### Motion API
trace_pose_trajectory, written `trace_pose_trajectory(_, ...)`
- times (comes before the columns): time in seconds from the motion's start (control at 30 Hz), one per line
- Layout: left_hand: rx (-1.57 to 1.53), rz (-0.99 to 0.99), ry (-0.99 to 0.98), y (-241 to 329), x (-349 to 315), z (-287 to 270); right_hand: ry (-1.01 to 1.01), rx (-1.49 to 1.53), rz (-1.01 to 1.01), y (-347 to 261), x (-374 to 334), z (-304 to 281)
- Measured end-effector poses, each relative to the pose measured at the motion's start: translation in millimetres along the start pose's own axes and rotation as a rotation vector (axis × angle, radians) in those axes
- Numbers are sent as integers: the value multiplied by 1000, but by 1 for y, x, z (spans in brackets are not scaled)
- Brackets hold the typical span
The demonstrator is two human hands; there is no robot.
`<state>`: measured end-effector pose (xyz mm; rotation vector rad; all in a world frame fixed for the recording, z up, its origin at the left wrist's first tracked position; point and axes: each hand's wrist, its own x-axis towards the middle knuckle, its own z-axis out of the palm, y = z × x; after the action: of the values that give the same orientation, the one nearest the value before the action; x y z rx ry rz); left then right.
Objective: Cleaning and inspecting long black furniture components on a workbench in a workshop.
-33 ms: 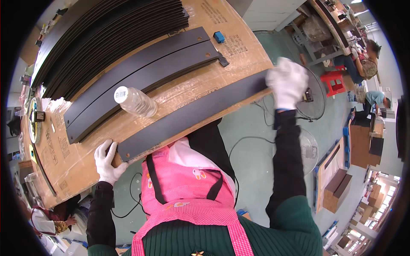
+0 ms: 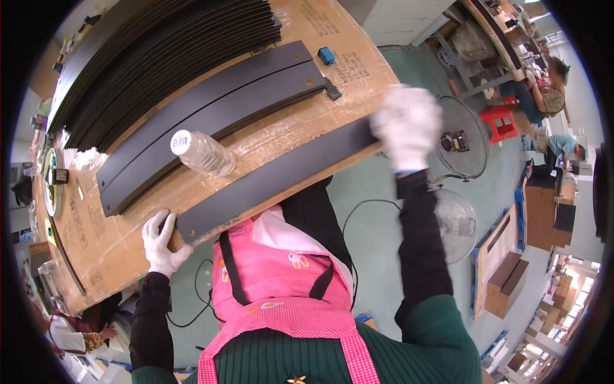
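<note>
The dark strip (image 2: pixel 276 174) lies between the white-gloved hands (image 2: pixel 163 248) (image 2: pixel 407 128).

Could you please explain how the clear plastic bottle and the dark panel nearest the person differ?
The plastic bottle is transparent with a white cap; the dark panel is opaque grey. The bottle is short and rounded, the panel long and flat. Both are on the cardboard-covered table.

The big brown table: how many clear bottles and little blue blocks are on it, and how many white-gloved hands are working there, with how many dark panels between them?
Clear bottle: 1
Blue block: 1
White-gloved hands: 2 (left hand, right hand)
Dark panel: 1
Total: 5
</note>
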<state>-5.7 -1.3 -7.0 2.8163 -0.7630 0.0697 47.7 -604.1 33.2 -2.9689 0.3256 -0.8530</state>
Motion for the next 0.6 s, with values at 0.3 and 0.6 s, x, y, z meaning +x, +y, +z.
trace_pose_trajectory(0.3, 106, 96, -209, 15, 31, -45, -269, 185, -148, -47, -5, 23)
trace_pose_trajectory(0.6, 134, 16, -150, 101, 74, -13, -162, 561, 815, 108, 17, 60)
